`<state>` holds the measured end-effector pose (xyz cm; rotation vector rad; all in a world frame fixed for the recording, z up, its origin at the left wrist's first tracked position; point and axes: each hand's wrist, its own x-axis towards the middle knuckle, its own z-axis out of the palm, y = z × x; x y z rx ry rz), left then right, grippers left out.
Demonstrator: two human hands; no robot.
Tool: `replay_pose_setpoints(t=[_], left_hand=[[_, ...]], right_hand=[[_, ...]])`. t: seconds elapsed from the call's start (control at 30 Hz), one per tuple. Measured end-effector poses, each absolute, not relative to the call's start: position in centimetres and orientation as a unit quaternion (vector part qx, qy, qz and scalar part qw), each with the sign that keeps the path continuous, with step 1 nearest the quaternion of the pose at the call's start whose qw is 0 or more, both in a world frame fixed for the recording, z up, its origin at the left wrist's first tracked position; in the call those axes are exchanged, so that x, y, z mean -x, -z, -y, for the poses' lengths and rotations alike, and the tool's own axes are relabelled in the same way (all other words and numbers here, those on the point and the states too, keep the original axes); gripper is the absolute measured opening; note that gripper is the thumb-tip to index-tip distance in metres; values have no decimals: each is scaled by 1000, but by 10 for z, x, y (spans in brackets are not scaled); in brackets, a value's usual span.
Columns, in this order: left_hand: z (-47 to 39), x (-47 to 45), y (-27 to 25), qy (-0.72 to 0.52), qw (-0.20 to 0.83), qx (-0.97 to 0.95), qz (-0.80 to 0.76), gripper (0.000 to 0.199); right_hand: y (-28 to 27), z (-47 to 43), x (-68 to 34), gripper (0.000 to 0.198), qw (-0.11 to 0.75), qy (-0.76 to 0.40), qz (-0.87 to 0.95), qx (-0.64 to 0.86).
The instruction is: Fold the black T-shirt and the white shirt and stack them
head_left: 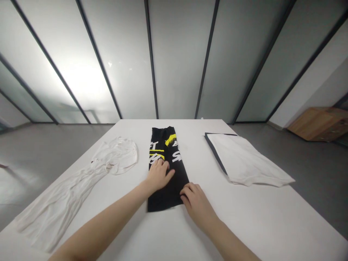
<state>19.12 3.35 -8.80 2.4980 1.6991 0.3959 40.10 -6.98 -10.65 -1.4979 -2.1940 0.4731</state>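
Observation:
A black garment (167,188) with white lettering and yellow stripes lies folded into a long narrow strip, its lower end towards me. On the middle of the strip rests my left hand (160,174), open, with the thumb apart from the fingers and the fingertips on the cloth. At the strip's lower right edge is my right hand (194,197), its fingers curled and closed on the border of the fabric. The kind of garment cannot be told from this folded shape.
A crumpled white garment (81,185) stretches along the left of the white table (130,232). To the right, white folded cloth (244,159) lies over a dark piece (216,154). Beyond stand frosted glass panels (179,61); a wooden box-like piece (318,123) is far right.

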Motion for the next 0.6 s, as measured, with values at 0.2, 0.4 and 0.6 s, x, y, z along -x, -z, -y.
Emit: replay_pose_setpoints(t=[0.2,0.4,0.6], left_hand=[[65,-159,90,-49,135,-816,-560,56],[72,-145,83,-36,157,-840,-519,37],[67,-142,77,-28,163,-868,-469,22]], right_hand=[[104,70,-404,19,215,-177,794,540],[105,78,-409,36,198,-182,792,548],[114,73,-415,38,291,-179,771,538]])
